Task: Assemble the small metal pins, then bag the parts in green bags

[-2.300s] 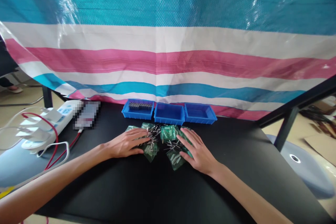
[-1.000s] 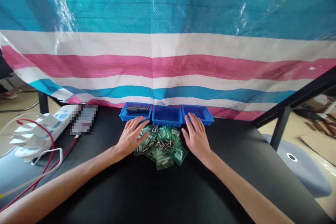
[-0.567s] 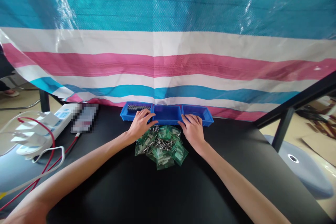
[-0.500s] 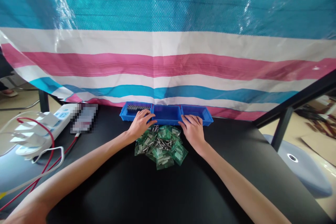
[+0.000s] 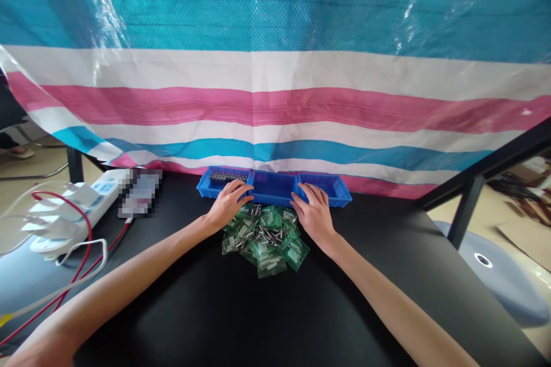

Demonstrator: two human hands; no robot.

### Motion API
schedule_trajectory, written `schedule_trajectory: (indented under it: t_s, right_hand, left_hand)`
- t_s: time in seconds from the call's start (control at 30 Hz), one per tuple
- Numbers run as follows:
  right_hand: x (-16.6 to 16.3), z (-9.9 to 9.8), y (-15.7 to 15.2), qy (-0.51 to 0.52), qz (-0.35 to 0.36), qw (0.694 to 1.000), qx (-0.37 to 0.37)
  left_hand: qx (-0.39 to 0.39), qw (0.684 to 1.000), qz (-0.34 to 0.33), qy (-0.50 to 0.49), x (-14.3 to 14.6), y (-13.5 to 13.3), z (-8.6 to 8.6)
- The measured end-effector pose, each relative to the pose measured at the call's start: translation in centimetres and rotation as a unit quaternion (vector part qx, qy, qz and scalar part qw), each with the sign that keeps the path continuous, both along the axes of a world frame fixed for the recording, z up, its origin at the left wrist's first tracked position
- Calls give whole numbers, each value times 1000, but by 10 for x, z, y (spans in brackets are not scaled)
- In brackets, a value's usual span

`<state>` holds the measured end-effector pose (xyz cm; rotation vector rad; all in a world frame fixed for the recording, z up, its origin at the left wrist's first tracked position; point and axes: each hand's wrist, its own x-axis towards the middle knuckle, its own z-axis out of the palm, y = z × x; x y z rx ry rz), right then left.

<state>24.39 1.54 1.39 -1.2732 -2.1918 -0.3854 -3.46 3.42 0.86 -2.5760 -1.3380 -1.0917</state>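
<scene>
"What sits mid-view for you?"

"I have a left bin (image 5: pixel 209 190), a middle bin (image 5: pixel 272 199) and a right bin (image 5: pixel 341 201), all blue, end to end with hardly a gap. Small metal parts (image 5: pixel 228 176) lie in the left one."

"Room around them?"

"Tight behind: the striped sheet (image 5: pixel 275 71) hangs right there. Just in front, green packets (image 5: pixel 271 261) and metal pins (image 5: pixel 269 235) lie heaped. From that heap the black tabletop (image 5: pixel 258 321) runs on toward me, and rightward to its slanting edge."

"My left hand (image 5: pixel 227 205)?"

"Fingers loosely curved over the left bin's front wall, thumb parted from them near the middle bin. I see nothing pinched; the fingertips' exact contact I can't tell."

"And the right hand (image 5: pixel 314 213)?"

"Half spread, fingers reaching over the right bin's front, thumb by the middle bin's corner."

"Further out?"

"A power strip (image 5: pixel 105 186) with plugs along the left side; past the right edge, a grey seat (image 5: pixel 499 281)."
</scene>
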Motion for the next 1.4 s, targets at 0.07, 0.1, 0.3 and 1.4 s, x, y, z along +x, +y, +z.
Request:
schedule_trajectory:
  t_s: [0.07, 0.1, 0.3, 1.4]
  right_hand:
    - [0, 1, 1, 5, -1, 1000, -6]
    - [0, 1, 2, 8, -1, 1000, -10]
    - [-1, 1, 3, 16, 2, 1000, -11]
    - [-3, 77, -49, 386, -3, 894, -226]
  left_hand:
    - [3, 999, 18, 38, -7, -3, 5]
    - [3, 998, 27, 61, -12, -5, 7]
    - [2, 991, 35, 132, -45, -8, 12]
    - [55, 986, -30, -153, 81, -80, 36]
